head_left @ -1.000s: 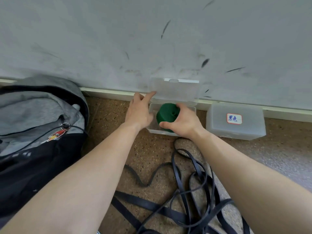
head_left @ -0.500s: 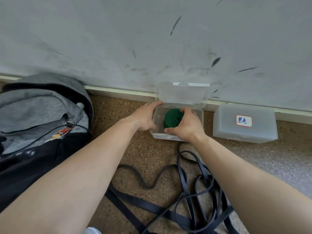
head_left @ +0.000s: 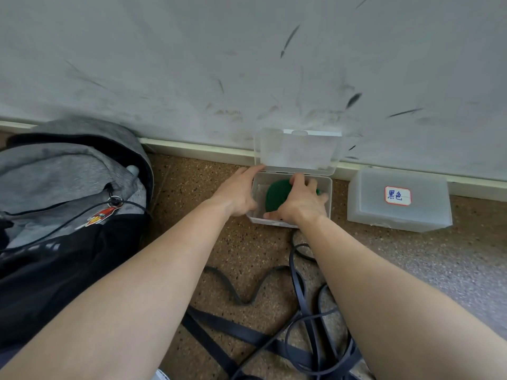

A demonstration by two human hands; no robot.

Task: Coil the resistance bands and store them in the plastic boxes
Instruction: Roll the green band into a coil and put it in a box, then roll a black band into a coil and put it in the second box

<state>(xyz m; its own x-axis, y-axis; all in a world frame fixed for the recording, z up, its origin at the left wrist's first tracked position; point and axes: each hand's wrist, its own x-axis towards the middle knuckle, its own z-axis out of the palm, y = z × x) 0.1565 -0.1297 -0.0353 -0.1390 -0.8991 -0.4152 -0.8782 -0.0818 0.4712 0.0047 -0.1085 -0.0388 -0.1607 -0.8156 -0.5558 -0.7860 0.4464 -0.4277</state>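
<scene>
Presses the coiled green band (head_left: 275,197) down into the open box (head_left: 329,192) with the right hand (head_left: 300,207), fingers curled over the roll, thumb spread along the front wall. Steadies that box with the left hand (head_left: 236,196), fingers straight and flat against its left wall up to the hinge corner, gripping nothing. Has the lid (head_left: 297,150) standing upright, leaning back on the wall (head_left: 192,64). Sits the box at the far edge of the floor (head_left: 411,270), right at the foot of the wall, between the backpack (head_left: 68,187) on the left and a closed box (head_left: 365,207) near on the right.

Looks about half done. Done, as far as visible: rolling the green band and getting it inside its box. Not yet done there: letting go of the roll, shutting the lid. Leaves the black band (head_left: 295,272) loose and tangled on the floor between the forearms, toward the near edge, not coiled at all. Reads "black" on the label (head_left: 397,195) of the closed box, so probably meant for that band; cannot tell through the cloudy plastic whether anything lies inside. Left to do, probably: let go without the roll springing open, snap the lid down, roll the black band, open the second box, drop the roll in, close it.
</scene>
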